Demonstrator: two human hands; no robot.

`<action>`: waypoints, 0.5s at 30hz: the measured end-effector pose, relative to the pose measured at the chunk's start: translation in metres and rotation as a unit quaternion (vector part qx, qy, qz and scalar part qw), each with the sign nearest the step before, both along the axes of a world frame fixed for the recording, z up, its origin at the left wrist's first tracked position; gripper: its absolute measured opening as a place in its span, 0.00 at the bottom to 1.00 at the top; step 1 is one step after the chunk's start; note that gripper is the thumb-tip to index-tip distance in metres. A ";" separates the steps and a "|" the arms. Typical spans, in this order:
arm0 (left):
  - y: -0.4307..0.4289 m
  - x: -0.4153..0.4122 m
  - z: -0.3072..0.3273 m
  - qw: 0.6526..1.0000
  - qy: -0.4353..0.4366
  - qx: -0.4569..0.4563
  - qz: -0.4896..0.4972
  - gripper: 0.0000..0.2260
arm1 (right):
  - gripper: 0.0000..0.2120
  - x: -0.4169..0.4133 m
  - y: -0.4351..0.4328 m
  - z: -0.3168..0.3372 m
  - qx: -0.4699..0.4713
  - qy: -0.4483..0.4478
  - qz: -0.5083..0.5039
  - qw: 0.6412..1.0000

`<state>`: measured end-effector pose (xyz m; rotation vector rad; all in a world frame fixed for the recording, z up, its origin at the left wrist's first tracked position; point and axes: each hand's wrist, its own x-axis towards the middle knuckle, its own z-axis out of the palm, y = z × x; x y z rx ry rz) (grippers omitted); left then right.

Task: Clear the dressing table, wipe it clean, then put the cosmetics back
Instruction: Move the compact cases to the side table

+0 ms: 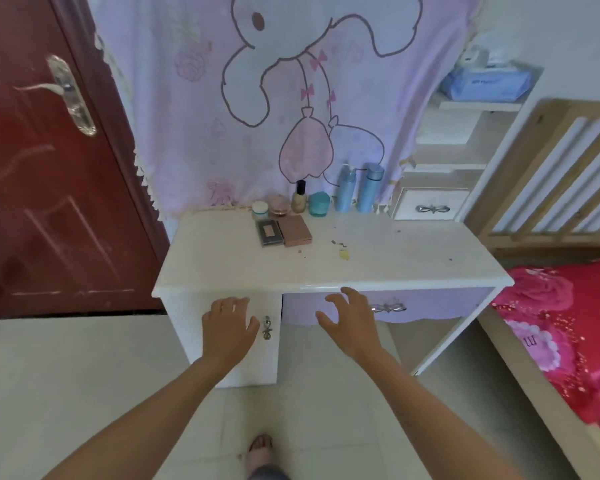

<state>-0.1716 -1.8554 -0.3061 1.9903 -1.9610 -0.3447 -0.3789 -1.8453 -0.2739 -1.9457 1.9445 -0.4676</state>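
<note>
The white dressing table (222, 265) stands ahead of me. Along its back edge sit a small white jar (260, 209), a pink compact (280, 206), a foundation bottle with a dark cap (299, 199), a teal jar (318, 204) and two tall blue bottles (344, 188) (370, 187). In front of them lie a dark palette (268, 232) and a rose palette (296, 230). Crumbs and a yellowish smear (343, 253) dirty the top. My left hand (228, 323) and my right hand (350, 317) hover empty, fingers spread, just below the table's front edge.
A dark red door (49, 168) is on the left. A pink cartoon cloth (274, 98) hangs behind the table. White shelves (458, 143) with a small drawer (430, 204) and a blue tissue pack (485, 83) stand at the right. A bed with a red cover (568, 323) lies further right.
</note>
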 end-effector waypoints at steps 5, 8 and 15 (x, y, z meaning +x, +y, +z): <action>-0.069 -0.007 -0.009 1.000 0.013 0.005 0.027 0.25 | 0.21 0.003 -0.068 -0.008 -0.006 0.020 0.021 1.000; -0.126 -0.009 -0.024 0.999 0.014 0.025 0.032 0.20 | 0.21 0.002 -0.123 -0.012 0.004 0.040 0.024 0.999; -0.234 0.000 -0.051 0.997 0.016 0.061 0.047 0.20 | 0.23 0.017 -0.240 -0.023 0.057 0.077 0.008 0.995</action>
